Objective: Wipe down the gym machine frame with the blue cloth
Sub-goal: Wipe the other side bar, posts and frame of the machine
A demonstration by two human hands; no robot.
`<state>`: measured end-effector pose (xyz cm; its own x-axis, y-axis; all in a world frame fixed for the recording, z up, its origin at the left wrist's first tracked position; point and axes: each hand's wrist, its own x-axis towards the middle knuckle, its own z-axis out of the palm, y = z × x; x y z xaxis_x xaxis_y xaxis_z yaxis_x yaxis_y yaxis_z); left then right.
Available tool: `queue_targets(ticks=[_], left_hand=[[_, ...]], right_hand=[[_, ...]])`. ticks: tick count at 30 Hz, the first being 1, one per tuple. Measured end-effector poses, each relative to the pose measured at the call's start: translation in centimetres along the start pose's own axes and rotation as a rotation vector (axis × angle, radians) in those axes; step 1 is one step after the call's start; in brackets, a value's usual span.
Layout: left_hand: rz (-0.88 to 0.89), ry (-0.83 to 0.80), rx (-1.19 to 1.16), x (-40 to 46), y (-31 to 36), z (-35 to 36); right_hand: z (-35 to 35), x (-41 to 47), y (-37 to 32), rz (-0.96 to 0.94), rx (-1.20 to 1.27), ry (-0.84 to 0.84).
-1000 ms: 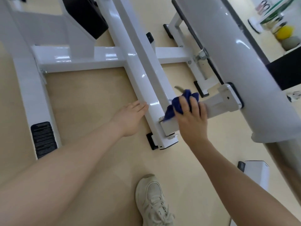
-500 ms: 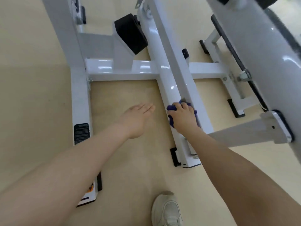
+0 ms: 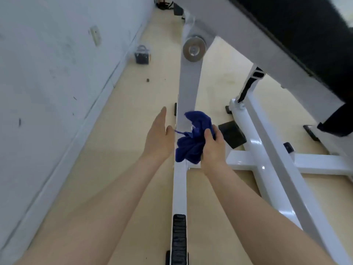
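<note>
Right hand point(image 3: 213, 150) bunches the blue cloth point(image 3: 193, 139) in curled fingers against the white frame point(image 3: 179, 180) to scrub, left hand point(image 3: 157, 138) flat-fingered alongside

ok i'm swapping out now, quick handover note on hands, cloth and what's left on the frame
Right hand: grips the bunched dark blue cloth, held over the narrow white steel base rail where the upright post meets it.
Left hand: open, fingers straight, beside the rail, holding nothing.
Done: cannot tell from this view which parts are already wiped.
Left: likely this rail down to its black ribbed tread, the upright post, and the white cross beam.
</note>
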<state>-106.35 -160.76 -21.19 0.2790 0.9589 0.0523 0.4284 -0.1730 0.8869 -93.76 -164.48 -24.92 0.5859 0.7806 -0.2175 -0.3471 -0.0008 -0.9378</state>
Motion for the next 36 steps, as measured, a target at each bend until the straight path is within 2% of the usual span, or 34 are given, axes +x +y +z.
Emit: queue_targets(ticks=[2,4,6,9,12,14,16,17,18,20,22,24,25,27,29,33,36], left_hand=[[0.025,0.016,-0.145,2.1,2.0,-1.0],[0.085,-0.009,-0.219,3.9,3.8,-1.6],[0.12,-0.046,-0.215,5.5,4.9,-1.7],[0.126,-0.069,-0.201,7.6,4.9,-0.8],[0.152,-0.038,-0.198,8.6,3.6,0.3],[0.157,-0.014,-0.213,9.1,2.6,0.8],[0.159,0.007,-0.274,9.4,1.5,1.2],[0.169,0.011,-0.291,9.6,1.0,1.3],[0.184,0.001,-0.296,9.6,0.6,1.4],[0.229,-0.052,-0.302,9.6,0.0,1.5],[0.219,-0.098,-0.397,9.4,-0.6,1.3],[0.185,-0.08,-0.491,9.1,-1.6,1.6],[0.149,-0.054,-0.495,8.9,-2.2,2.0],[0.026,0.014,-0.442,8.2,-4.3,3.4],[-0.143,0.04,-0.369,7.3,-7.2,5.0],[-0.355,-0.076,-0.365,5.7,-11.0,7.5],[-0.388,-0.139,-0.416,4.4,-11.7,9.0]], right_hand=[[1.4,1.1,-3.5,-0.113,0.102,-0.026],[2.6,2.0,-6.9,-0.232,0.152,-0.139],[4.4,2.8,-9.1,-0.363,0.012,-0.241],[6.9,3.9,-9.7,-0.461,-0.316,-0.175],[6.5,4.7,-7.6,-0.482,-0.339,-0.142],[5.2,4.8,-5.0,-0.379,-0.242,-0.216],[3.6,4.8,-1.5,-0.078,-0.19,-0.289],[2.9,5.0,0.2,0.057,-0.273,-0.269],[2.3,5.3,1.8,0.087,-0.42,-0.241],[2.0,6.5,3.5,-0.082,-0.593,-0.167],[2.9,7.2,2.6,-0.306,-0.513,-0.118],[3.6,8.2,1.4,-0.529,-0.423,-0.088],[3.7,8.9,1.6,-0.578,-0.425,-0.071],[3.2,9.5,3.2,-0.537,-0.465,-0.053],[2.3,9.0,6.1,-0.412,-0.474,-0.044],[1.6,8.7,10.4,-0.315,-0.357,0.046],[0.5,9.4,13.5,-0.043,-0.423,0.058]])
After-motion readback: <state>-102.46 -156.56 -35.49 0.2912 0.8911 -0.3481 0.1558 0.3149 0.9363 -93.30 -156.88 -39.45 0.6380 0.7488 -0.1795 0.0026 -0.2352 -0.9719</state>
